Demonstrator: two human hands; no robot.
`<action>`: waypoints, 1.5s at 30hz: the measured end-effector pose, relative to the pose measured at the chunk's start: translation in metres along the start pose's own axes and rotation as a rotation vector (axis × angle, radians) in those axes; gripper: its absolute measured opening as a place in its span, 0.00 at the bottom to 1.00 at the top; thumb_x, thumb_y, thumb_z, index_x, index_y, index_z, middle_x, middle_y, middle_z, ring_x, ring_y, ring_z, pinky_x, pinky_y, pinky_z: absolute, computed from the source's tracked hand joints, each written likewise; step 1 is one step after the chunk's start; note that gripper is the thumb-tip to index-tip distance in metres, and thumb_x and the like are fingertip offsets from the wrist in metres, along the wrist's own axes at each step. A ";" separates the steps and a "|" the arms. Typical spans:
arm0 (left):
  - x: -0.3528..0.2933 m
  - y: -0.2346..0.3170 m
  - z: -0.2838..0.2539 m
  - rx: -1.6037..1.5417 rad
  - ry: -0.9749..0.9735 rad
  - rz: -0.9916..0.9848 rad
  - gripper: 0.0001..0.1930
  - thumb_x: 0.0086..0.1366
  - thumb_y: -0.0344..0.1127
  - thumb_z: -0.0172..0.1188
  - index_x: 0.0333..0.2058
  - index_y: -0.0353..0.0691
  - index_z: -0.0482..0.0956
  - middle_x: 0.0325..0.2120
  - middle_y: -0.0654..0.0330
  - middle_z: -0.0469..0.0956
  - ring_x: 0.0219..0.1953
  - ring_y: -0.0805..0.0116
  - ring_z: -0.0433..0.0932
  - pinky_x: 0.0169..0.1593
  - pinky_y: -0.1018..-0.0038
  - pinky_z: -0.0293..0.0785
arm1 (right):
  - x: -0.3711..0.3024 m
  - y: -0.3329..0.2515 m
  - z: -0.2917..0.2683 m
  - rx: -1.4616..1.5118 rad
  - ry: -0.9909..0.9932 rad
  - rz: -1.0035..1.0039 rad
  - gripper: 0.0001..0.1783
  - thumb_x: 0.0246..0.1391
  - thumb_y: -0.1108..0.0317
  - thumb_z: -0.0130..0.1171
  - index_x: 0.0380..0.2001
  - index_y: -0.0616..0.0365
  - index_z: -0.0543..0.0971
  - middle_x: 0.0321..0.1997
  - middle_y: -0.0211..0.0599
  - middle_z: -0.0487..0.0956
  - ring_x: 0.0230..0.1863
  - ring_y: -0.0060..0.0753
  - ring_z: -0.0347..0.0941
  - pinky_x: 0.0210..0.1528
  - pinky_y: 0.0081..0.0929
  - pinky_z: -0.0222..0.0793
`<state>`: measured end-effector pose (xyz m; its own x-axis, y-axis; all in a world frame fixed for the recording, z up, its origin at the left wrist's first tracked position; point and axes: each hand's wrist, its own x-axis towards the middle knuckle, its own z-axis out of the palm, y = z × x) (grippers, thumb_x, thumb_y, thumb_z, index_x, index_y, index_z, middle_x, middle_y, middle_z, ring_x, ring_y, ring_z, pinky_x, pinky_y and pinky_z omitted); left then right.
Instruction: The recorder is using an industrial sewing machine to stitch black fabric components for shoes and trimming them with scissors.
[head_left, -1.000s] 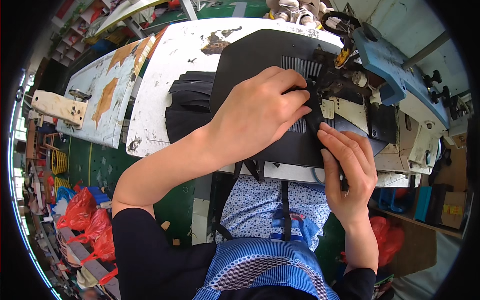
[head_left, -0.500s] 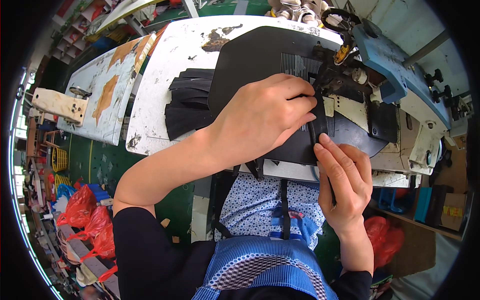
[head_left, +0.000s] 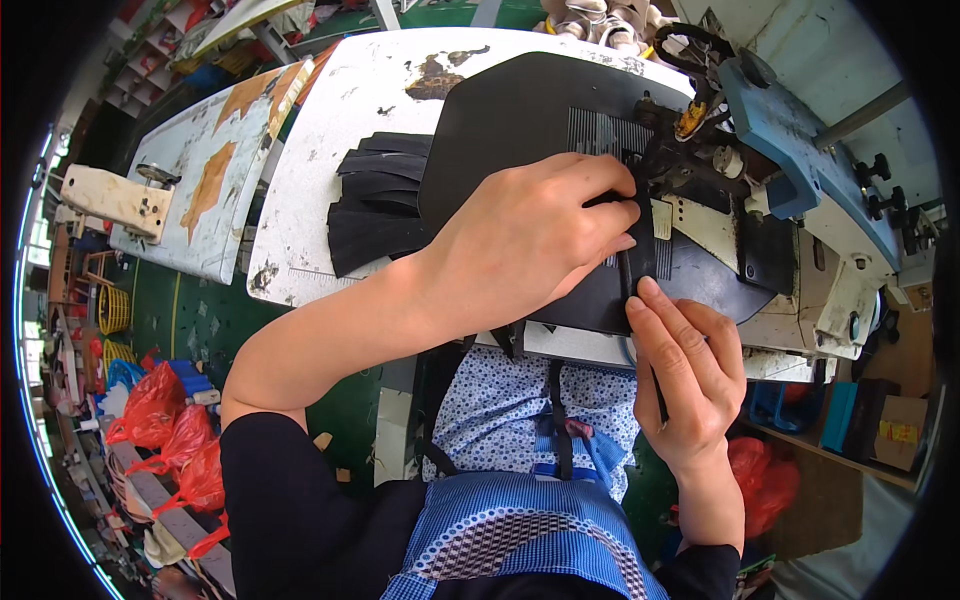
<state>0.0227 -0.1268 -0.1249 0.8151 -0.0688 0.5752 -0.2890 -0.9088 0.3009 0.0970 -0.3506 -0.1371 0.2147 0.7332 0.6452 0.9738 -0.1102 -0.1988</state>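
A narrow black strip [head_left: 627, 278] runs over the black work plate [head_left: 490, 120] toward the dark needle area of a sewing machine [head_left: 800, 150]. My left hand [head_left: 540, 225] reaches across the plate, its thumb and fingers closed on the strip close to the needle area. Nearer to me, my right hand [head_left: 690, 365] pinches the strip's lower part at the plate's front edge, and a dark end shows below its fingers. The needle and the strip's far end are hidden behind the machine parts and my left fingers.
Left of the plate, a stack of black fabric pieces [head_left: 378, 195] lies on the worn white tabletop [head_left: 350, 90]. A second table [head_left: 200, 180] with a beige machine arm stands at the far left. Red plastic bags [head_left: 150, 405] sit lower left. A blue-patterned apron covers my lap.
The view has shifted slightly. Both hands keep nearly the same hold on the strip, with little visible movement along the plate.
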 end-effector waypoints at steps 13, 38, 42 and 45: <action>0.003 -0.002 0.002 0.118 0.007 -0.014 0.10 0.63 0.31 0.72 0.42 0.36 0.86 0.42 0.59 0.84 0.41 0.58 0.86 0.43 0.67 0.85 | 0.003 0.003 0.002 -0.003 -0.018 0.019 0.20 0.48 0.84 0.68 0.48 0.67 0.88 0.54 0.48 0.88 0.47 0.49 0.82 0.50 0.38 0.80; 0.004 -0.001 -0.004 0.061 -0.034 -0.052 0.18 0.61 0.41 0.75 0.44 0.33 0.87 0.46 0.55 0.85 0.44 0.55 0.87 0.46 0.66 0.86 | 0.010 0.014 0.006 0.002 0.008 -0.063 0.25 0.40 0.70 0.77 0.45 0.67 0.88 0.52 0.48 0.87 0.47 0.48 0.85 0.47 0.38 0.82; 0.004 -0.003 -0.003 0.063 -0.034 -0.055 0.18 0.61 0.39 0.75 0.45 0.33 0.87 0.47 0.55 0.85 0.44 0.55 0.87 0.46 0.66 0.86 | 0.014 0.018 0.008 0.011 0.007 -0.069 0.25 0.41 0.69 0.78 0.46 0.67 0.88 0.52 0.48 0.87 0.47 0.49 0.85 0.47 0.38 0.83; 0.005 -0.006 -0.002 0.070 -0.027 -0.051 0.17 0.61 0.39 0.75 0.45 0.33 0.87 0.47 0.55 0.85 0.45 0.54 0.87 0.47 0.66 0.86 | 0.017 0.020 0.010 0.026 0.010 -0.070 0.25 0.42 0.68 0.78 0.46 0.66 0.88 0.52 0.48 0.87 0.48 0.49 0.85 0.48 0.38 0.83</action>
<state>0.0276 -0.1209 -0.1217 0.8413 -0.0315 0.5397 -0.2116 -0.9378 0.2751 0.1193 -0.3337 -0.1381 0.1473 0.7318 0.6654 0.9842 -0.0417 -0.1719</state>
